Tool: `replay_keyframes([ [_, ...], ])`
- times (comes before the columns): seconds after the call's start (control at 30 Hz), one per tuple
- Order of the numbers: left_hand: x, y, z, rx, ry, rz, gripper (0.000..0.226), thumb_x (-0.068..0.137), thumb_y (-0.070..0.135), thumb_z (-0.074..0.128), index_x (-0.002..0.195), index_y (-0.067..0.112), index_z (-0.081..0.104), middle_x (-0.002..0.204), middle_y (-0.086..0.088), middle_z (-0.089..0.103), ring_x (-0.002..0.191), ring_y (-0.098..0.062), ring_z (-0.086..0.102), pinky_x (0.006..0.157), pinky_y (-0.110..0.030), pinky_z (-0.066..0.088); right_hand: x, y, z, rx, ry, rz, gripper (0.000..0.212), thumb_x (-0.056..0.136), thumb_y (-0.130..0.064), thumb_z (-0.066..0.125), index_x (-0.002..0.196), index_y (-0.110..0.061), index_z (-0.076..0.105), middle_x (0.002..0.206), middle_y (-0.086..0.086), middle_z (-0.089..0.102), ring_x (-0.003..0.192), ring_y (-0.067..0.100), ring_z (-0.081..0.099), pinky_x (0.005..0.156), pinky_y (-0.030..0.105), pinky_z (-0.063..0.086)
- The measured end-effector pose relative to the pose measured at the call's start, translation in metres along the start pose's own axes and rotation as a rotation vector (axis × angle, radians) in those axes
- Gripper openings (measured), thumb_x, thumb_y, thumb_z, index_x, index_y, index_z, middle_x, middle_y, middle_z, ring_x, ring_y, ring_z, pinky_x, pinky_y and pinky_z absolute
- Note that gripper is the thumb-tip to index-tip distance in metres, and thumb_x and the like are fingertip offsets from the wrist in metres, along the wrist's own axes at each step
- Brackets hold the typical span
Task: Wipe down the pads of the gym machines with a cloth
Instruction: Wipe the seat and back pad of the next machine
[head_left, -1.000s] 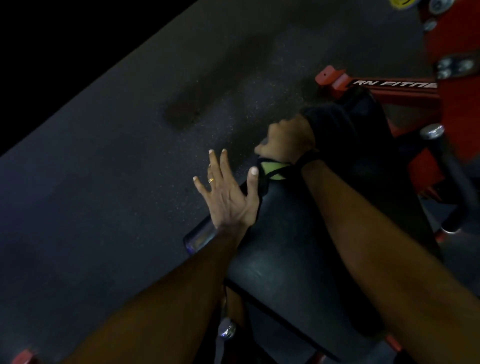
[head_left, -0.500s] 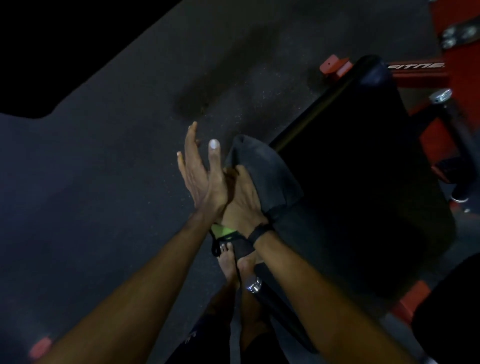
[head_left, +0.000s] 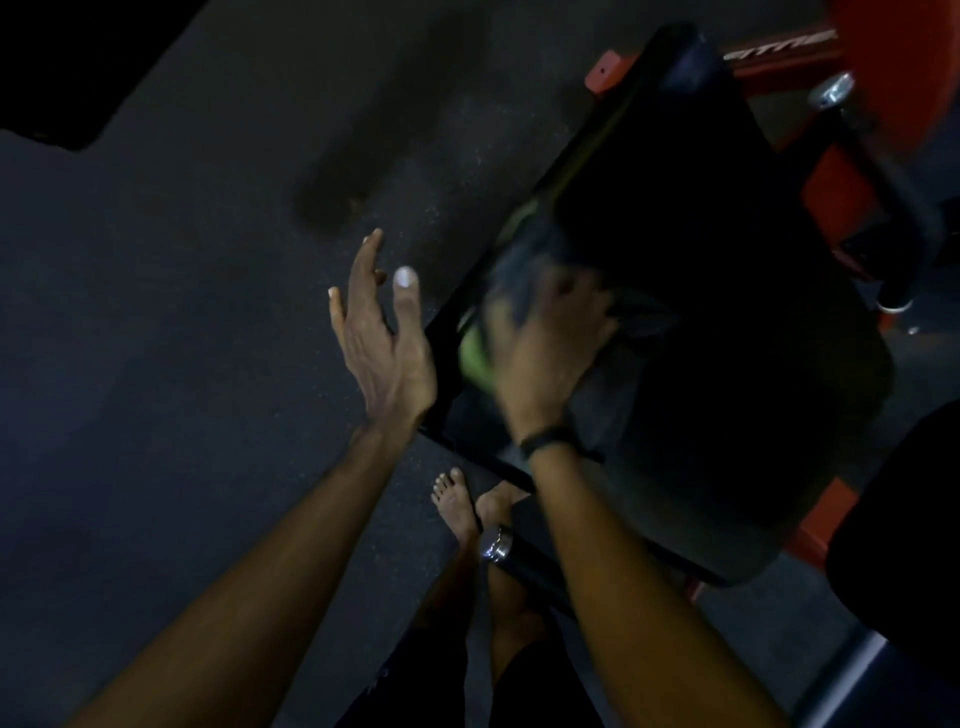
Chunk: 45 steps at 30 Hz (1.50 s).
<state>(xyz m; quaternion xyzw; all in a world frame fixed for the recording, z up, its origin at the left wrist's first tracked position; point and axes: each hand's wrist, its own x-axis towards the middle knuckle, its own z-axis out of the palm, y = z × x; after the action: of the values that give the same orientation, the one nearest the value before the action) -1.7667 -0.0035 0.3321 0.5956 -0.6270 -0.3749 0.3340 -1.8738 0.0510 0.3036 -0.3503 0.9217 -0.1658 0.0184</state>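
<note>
A large black pad (head_left: 727, 291) of a red-framed gym machine fills the right half of the dim view. My right hand (head_left: 545, 353) lies on the pad's left edge with a dark cloth with a green patch (head_left: 480, 353) under it; hand and cloth are motion-blurred, so the grip on the cloth is unclear. My left hand (head_left: 384, 338) hovers in the air just left of the pad, fingers straight and spread, holding nothing and touching nothing.
The red machine frame (head_left: 841, 192) and a chrome-capped black bar (head_left: 831, 93) lie behind the pad at the right. Another chrome-capped bar (head_left: 496, 545) sits below the pad beside my bare feet (head_left: 457, 504). Dark rubber floor (head_left: 182, 338) spreads to the left.
My right hand has slid with the cloth from the pad's near corner further onto its left edge. My left hand has separated from the right hand and moved slightly left.
</note>
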Motion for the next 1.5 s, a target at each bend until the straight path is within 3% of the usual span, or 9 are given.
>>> replay_keyframes([
  [0.07, 0.003, 0.004, 0.002, 0.022, -0.023, 0.018, 0.056, 0.102, 0.048, 0.035, 0.145, 0.016, 0.05, 0.149, 0.004, 0.051, 0.134, 0.001, 0.046, 0.126, -0.041, 0.007, -0.08, 0.013, -0.007, 0.107, -0.119, -0.363, 0.049, 0.083, -0.049, 0.051, 0.124, -0.023, 0.052, 0.116, 0.007, 0.048, 0.095, 0.029, 0.046, 0.079, 0.042, 0.033],
  [0.13, 0.012, 0.007, 0.002, 0.085, -0.092, 0.042, 0.056, 0.102, 0.051, 0.034, 0.143, 0.018, 0.052, 0.149, 0.003, 0.052, 0.138, -0.006, 0.043, 0.125, -0.041, 0.009, -0.129, 0.067, -0.016, 0.152, -0.184, -0.409, 0.048, 0.079, -0.054, 0.054, 0.119, -0.027, 0.052, 0.113, 0.003, 0.047, 0.092, 0.029, 0.048, 0.075, 0.039, 0.031],
  [0.23, 0.024, -0.003, 0.015, 0.314, -0.239, 0.105, 0.056, 0.103, 0.049, 0.03, 0.145, 0.016, 0.048, 0.152, -0.003, 0.048, 0.143, -0.015, 0.038, 0.124, -0.046, 0.013, -0.094, 0.124, -0.018, 0.093, -0.086, -0.083, 0.044, 0.08, -0.05, 0.053, 0.112, -0.02, 0.055, 0.105, 0.014, 0.053, 0.089, 0.039, 0.056, 0.075, 0.042, 0.037],
  [0.37, 0.018, -0.028, 0.034, 0.481, -0.32, -0.029, 0.065, 0.104, 0.055, 0.017, 0.148, 0.014, 0.041, 0.151, -0.009, 0.045, 0.14, -0.029, 0.041, 0.12, -0.052, 0.02, 0.036, 0.066, -0.002, 0.058, 0.182, 0.432, 0.057, 0.083, -0.049, 0.045, 0.119, -0.01, 0.063, 0.11, 0.021, 0.06, 0.103, 0.041, 0.057, 0.08, 0.047, 0.041],
  [0.5, 0.018, -0.038, 0.032, 0.527, -0.317, -0.045, 0.07, 0.098, 0.054, 0.012, 0.144, 0.013, 0.046, 0.146, -0.011, 0.05, 0.133, -0.031, 0.047, 0.115, -0.051, 0.028, -0.016, 0.012, -0.002, 0.117, 0.017, -0.14, 0.048, 0.086, -0.044, 0.052, 0.124, -0.018, 0.06, 0.112, 0.013, 0.058, 0.097, 0.03, 0.048, 0.08, 0.043, 0.035],
  [0.6, 0.018, -0.033, 0.032, 0.563, -0.32, -0.054, 0.069, 0.099, 0.055, 0.013, 0.138, 0.013, 0.052, 0.141, -0.01, 0.055, 0.127, -0.028, 0.051, 0.113, -0.05, 0.031, -0.096, 0.078, -0.014, 0.136, -0.123, -0.311, 0.048, 0.083, -0.05, 0.052, 0.121, -0.022, 0.056, 0.109, 0.007, 0.054, 0.089, 0.03, 0.048, 0.074, 0.04, 0.034],
  [0.83, 0.015, -0.034, 0.035, 0.662, -0.296, 0.155, 0.064, 0.102, 0.048, 0.017, 0.132, 0.008, 0.057, 0.134, -0.009, 0.06, 0.118, -0.026, 0.058, 0.11, -0.055, 0.033, 0.032, 0.117, -0.001, -0.004, 0.273, 0.505, 0.042, 0.084, -0.038, 0.061, 0.107, -0.003, 0.067, 0.099, 0.025, 0.062, 0.093, 0.043, 0.061, 0.077, 0.049, 0.047],
  [1.03, 0.014, -0.027, 0.036, 0.694, -0.307, 0.273, 0.059, 0.102, 0.04, 0.022, 0.134, 0.002, 0.056, 0.142, -0.015, 0.056, 0.122, -0.031, 0.057, 0.111, -0.057, 0.032, -0.02, 0.031, -0.004, 0.175, 0.058, 0.145, 0.045, 0.084, -0.041, 0.06, 0.12, -0.014, 0.062, 0.107, 0.014, 0.061, 0.091, 0.03, 0.049, 0.075, 0.041, 0.037],
  [1.5, 0.014, -0.024, 0.039, 0.692, -0.375, 0.387, 0.056, 0.102, 0.037, 0.026, 0.142, 0.006, 0.05, 0.158, -0.016, 0.037, 0.132, -0.032, 0.049, 0.113, -0.058, 0.03, -0.027, 0.025, -0.004, 0.124, 0.08, 0.349, 0.055, 0.068, -0.05, 0.06, 0.117, -0.024, 0.061, 0.114, 0.012, 0.06, 0.105, 0.03, 0.045, 0.089, 0.043, 0.034],
])
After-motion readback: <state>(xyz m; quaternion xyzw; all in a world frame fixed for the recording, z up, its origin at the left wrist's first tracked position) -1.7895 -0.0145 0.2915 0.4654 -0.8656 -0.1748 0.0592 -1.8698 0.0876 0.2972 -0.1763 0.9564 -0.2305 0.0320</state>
